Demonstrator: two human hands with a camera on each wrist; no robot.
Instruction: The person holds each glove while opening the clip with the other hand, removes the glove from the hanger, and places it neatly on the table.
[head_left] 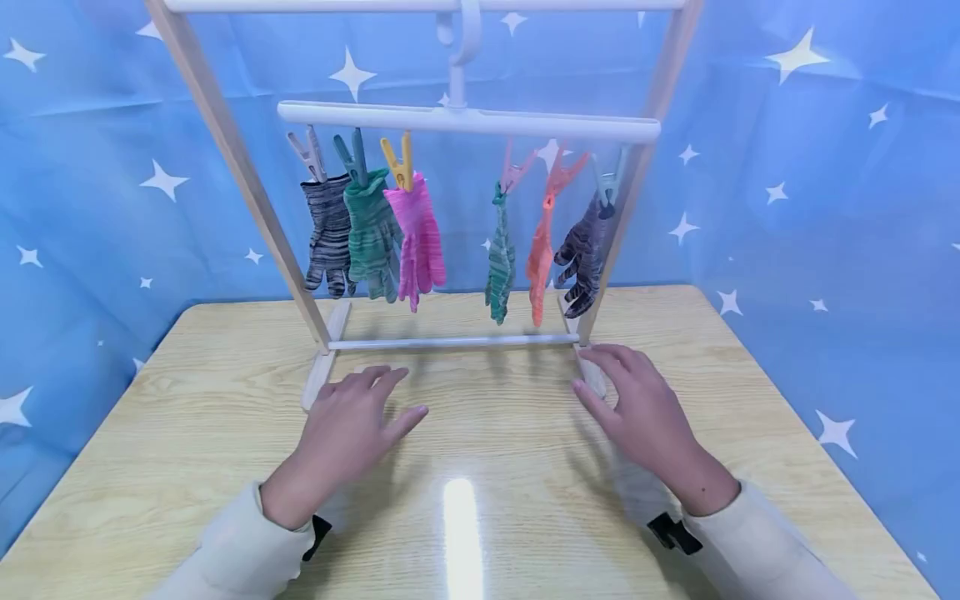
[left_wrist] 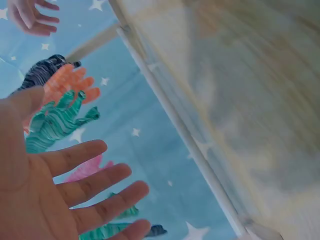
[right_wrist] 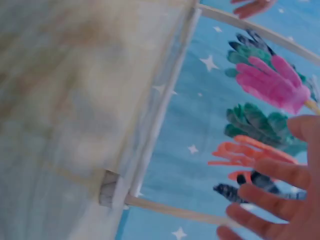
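A pale wooden drying rack (head_left: pixel 247 179) with slanted legs and a white lower crossbar is standing on the light wood-grain surface (head_left: pixel 480 517), and a white plastic hanger bar (head_left: pixel 465 121) is hanging from the rack's top rail by its hook. The bar is carrying six knitted gloves, each one dangling from its own coloured clip. On the left side a grey-and-black striped glove (head_left: pixel 327 237), a green striped glove (head_left: pixel 372 237) and a bright pink glove (head_left: pixel 418 242) are hanging close together, overlapping at the edges. On the right side a narrow teal striped glove (head_left: pixel 500 262), an orange glove (head_left: pixel 539 258) and a dark purple-grey striped glove (head_left: pixel 583 254) are hanging, the last one just beside the rack's right leg.

The left hand (head_left: pixel 352 429) is hovering over the surface in front of the rack's left foot, palm down, its fingers spread apart and straight, gripping nothing. The right hand (head_left: pixel 645 408) is lying near the rack's right foot, fingers likewise apart and relaxed, with the fingertips (head_left: pixel 596 358) right at the foot; whether they are touching it cannot be told. Both wrist views are showing open palms with the gloves beyond them. Cream sleeves are covering both forearms. A blue cloth backdrop (head_left: pixel 825 167) printed with white stars is surrounding the surface.
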